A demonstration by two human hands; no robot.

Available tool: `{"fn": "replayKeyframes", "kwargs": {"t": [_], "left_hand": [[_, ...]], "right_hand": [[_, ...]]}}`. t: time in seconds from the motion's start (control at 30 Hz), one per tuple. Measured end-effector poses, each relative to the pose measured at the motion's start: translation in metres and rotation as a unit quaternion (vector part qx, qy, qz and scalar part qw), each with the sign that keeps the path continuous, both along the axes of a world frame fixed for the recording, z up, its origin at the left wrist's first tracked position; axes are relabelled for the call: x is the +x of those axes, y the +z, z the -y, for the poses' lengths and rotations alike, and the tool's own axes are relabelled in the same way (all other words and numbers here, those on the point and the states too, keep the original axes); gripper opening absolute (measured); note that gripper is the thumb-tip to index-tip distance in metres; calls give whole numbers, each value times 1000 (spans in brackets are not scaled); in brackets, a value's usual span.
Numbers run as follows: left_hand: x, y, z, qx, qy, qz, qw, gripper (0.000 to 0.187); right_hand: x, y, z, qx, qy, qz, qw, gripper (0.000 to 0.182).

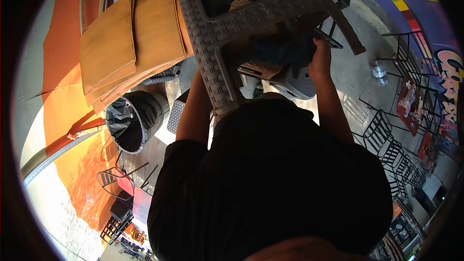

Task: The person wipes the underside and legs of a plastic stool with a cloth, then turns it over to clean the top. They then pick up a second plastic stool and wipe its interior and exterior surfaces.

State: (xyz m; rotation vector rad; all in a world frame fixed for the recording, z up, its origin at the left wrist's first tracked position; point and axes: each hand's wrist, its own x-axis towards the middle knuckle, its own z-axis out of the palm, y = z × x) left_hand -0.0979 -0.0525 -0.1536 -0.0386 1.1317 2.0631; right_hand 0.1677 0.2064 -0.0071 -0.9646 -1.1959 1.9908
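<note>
A dark brown plastic chair (205, 43) with a woven pattern fills the upper middle of the head view, tilted close to my chest. My right hand (320, 60) is beside its underside, thumb up, with the fingers closed on a dark cloth (295, 50) that lies in shadow against the chair. One chair leg (350, 31) sticks out beyond that hand. My left forearm (193, 106) reaches up behind the woven frame, which hides the left hand and its fingers.
Large tan sheets (108, 43) lean at the upper left, above a bin with a black liner (128, 123). Black metal chairs (379, 128) and a red-brown table (408, 104) stand to the right, near a clear plastic container (379, 73). A grey perforated stool (299, 84) sits below the chair.
</note>
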Motion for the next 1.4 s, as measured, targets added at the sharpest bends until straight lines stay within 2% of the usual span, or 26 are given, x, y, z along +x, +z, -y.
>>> {"fn": "replayKeyframes", "kwargs": {"t": [0.1,0.23,0.33,0.43,0.47,0.57,0.6,0.63,0.7,0.8,0.9,0.93,0.97,1.0,1.03,1.1,1.17,1.23,1.4], "left_hand": [[8,3,8,-3,15,-2,1000,74],[15,2,16,-8,31,-20,999,75],[26,2,26,-20,49,-25,998,76],[44,-3,34,-42,71,-30,996,77],[53,-6,36,-53,79,-32,995,77],[100,-22,47,-139,95,-1,986,78],[121,-25,51,-163,95,21,982,78],[135,-24,51,-153,68,59,984,84],[159,-23,55,-9,-1,115,993,71],[174,8,44,33,-9,47,998,52],[170,34,45,-47,73,75,993,34],[163,36,50,-145,38,-107,983,27],[161,40,57,-246,18,-272,930,26],[150,51,61,-186,79,-146,968,27],[139,65,65,-122,138,-17,983,28],[130,105,69,-132,171,-67,974,31],[121,139,76,-148,140,-133,970,34],[117,171,78,-182,164,-165,955,35],[119,233,66,-216,190,-282,915,31]], "right_hand": [[34,1,-27,216,-38,185,958,31],[64,35,-30,365,-110,76,921,37],[85,70,-35,430,-77,67,897,45],[79,121,-29,624,-50,148,766,61],[72,130,-26,655,-64,142,740,62],[71,136,-27,601,43,131,787,46],[73,130,-31,583,47,128,801,35],[72,126,-32,581,40,121,804,34],[71,121,-31,576,28,112,809,33],[66,120,-30,565,9,105,818,31],[65,117,-38,565,0,111,817,31],[66,115,-42,547,-6,122,828,30],[68,112,-47,528,-13,133,839,29],[71,107,-52,509,-18,145,848,29],[73,100,-58,494,-22,144,857,28],[76,81,-72,463,-31,143,874,31],[82,48,-89,427,-31,148,892,32],[87,13,-103,386,-21,158,908,35],[90,-27,-80,349,62,308,883,40]]}}
